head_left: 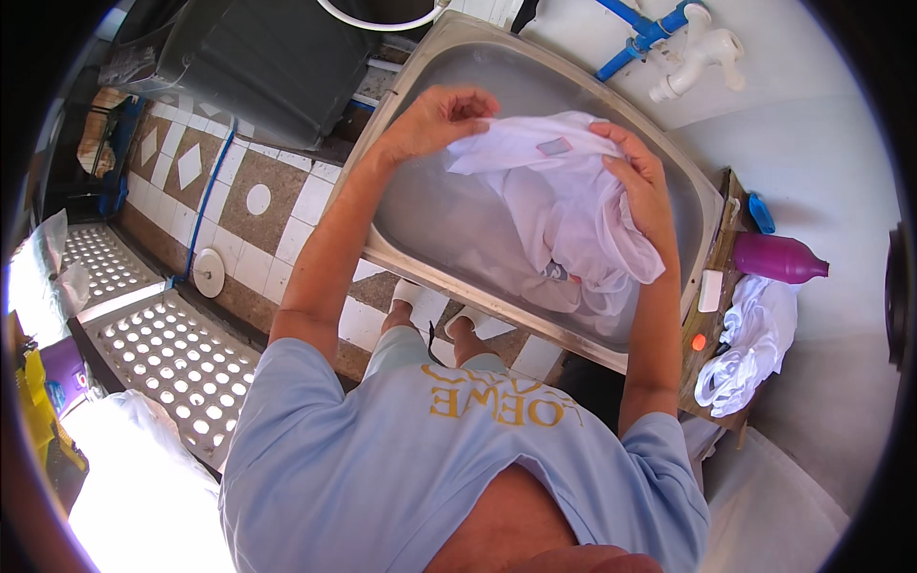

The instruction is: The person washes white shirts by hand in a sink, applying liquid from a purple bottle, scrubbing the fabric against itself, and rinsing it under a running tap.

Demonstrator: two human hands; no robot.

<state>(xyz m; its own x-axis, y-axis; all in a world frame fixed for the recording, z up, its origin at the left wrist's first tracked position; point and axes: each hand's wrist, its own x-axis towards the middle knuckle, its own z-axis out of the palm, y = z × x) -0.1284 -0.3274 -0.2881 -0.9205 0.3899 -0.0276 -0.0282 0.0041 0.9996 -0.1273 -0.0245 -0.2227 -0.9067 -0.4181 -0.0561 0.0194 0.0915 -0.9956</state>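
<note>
A wet white garment [578,224] with a small grey patch near its top edge is held up over a grey sink basin [535,336]. My left hand [441,122] pinches the garment's upper left edge. On the other side, my right hand [642,181] grips the upper right of it, fingers curled over the fabric. The lower folds hang down into cloudy water [415,229], where part of the cloth lies submerged. What is under the folds is hidden.
A white tap [702,57] on blue pipes juts from the wall. On a wooden ledge right of the basin are a purple bottle [778,259], a white block [710,291], an orange cap [698,342] and bunched white cloth [759,334]. A dark bin [258,72] stands left, beyond perforated crates [177,368].
</note>
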